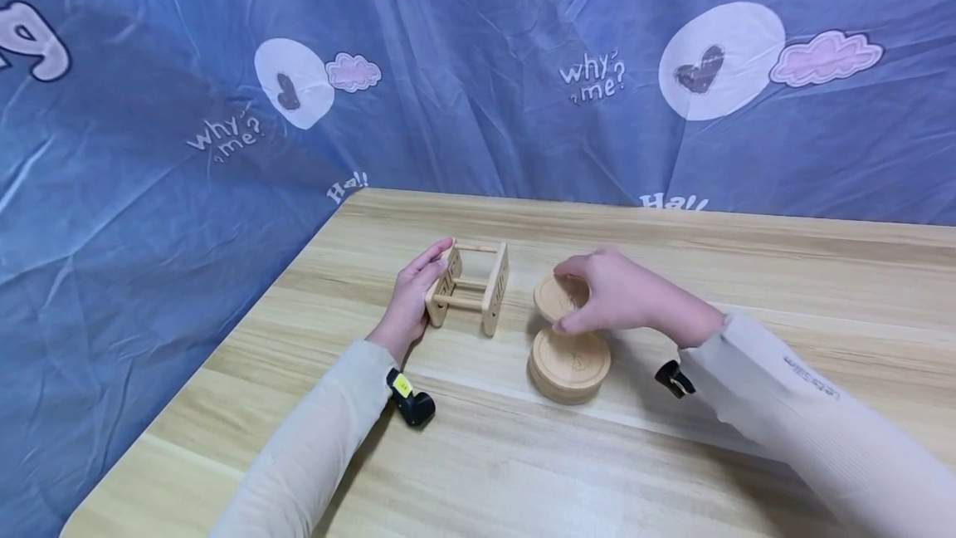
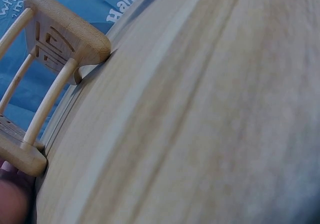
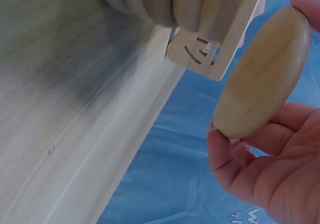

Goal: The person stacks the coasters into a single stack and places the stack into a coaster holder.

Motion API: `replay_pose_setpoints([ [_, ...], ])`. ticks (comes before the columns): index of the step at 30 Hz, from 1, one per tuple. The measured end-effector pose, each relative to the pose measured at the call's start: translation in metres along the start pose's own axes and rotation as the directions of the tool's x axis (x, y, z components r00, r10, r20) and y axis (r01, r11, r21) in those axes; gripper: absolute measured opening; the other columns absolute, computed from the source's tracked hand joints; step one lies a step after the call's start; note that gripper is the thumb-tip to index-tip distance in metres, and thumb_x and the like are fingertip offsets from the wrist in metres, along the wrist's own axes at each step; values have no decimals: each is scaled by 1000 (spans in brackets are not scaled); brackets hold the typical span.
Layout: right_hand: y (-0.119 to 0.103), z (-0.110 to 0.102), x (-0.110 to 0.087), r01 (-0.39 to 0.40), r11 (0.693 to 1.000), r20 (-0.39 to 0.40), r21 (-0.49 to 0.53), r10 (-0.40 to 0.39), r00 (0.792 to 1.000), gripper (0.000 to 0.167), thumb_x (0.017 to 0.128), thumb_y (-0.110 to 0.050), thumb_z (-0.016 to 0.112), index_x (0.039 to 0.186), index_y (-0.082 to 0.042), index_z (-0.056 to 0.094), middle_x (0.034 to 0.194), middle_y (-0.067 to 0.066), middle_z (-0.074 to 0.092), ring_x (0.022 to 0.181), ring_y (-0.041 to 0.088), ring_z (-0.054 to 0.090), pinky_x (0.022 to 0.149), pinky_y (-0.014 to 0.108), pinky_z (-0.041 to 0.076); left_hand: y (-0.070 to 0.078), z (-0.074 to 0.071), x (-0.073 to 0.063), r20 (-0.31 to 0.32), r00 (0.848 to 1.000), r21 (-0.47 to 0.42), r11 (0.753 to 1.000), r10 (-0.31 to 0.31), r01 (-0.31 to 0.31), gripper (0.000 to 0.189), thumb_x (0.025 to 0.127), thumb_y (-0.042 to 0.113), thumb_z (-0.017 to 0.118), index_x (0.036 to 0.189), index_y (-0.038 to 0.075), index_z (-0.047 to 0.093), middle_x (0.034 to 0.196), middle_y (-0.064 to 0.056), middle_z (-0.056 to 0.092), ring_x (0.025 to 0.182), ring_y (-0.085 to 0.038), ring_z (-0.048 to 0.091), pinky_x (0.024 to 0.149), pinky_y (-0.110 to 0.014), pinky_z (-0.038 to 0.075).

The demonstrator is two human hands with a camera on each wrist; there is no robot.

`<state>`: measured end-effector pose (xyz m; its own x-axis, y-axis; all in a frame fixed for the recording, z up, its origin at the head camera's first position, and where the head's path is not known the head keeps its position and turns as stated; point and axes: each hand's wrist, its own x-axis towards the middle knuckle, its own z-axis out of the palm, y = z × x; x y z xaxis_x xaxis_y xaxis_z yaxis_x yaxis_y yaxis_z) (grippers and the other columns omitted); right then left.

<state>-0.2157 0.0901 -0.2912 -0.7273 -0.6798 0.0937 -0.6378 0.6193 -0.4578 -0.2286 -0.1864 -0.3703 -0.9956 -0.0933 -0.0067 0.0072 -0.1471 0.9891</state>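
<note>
**Rack (image 1: 495, 289) in the left grip (image 1: 412, 293), disc (image 1: 554, 299) in the right grip (image 1: 616, 293)**

Largest first, we log the blue cloth (image 1: 478, 131) that hangs behind and to the left. We read "Why me?" and "Ha!!" on it, among pink clouds and dark hearts on white shapes.

Before it lies the bench (image 1: 485, 463), pale wood with lengthwise grain. Two light sleeves (image 1: 807, 430) reach in over it; we see small dark lettering on the right one.

The rack is wooden: two slotted side panels joined by thin rods. We find it on the bench, left of the discs. The left grip holds its left panel, thumb and fingers against the wood; we cannot make out every finger.

To the right of the rack, well short of the bench's far edge, stands a stack (image 1: 570, 359) of round wooden discs. We note an engraved mark on its top face. The right wrist view shows several rims, partly cut off by the frame, so we give no count.

The single disc is up off the bench, just beyond the stack and near the rack. The right grip pinches it by opposite edges, thumb on one side and fingers on the other. In the right wrist view we see it tilted and apart from the stack.

Smallest, we record a black wrist device (image 1: 413, 408) at the left cuff, with a yellow label beside it, and a second device (image 1: 675, 378) at the right.
</note>
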Motion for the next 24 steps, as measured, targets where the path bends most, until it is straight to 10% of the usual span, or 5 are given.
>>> replay_pose_setpoints([
  [24, -9, 15, -37, 70, 996, -116, -58, -77, 990, 68, 63, -36, 78, 115, 3, 60, 104, 10, 63, 92, 24, 54, 75, 36, 48, 1, 1, -1, 1, 1000, -11, 1000, 6, -6, 41, 91, 17, 53, 132, 11, 52, 140, -4, 45, 124, -20, 45, 102, -30, 41],
])
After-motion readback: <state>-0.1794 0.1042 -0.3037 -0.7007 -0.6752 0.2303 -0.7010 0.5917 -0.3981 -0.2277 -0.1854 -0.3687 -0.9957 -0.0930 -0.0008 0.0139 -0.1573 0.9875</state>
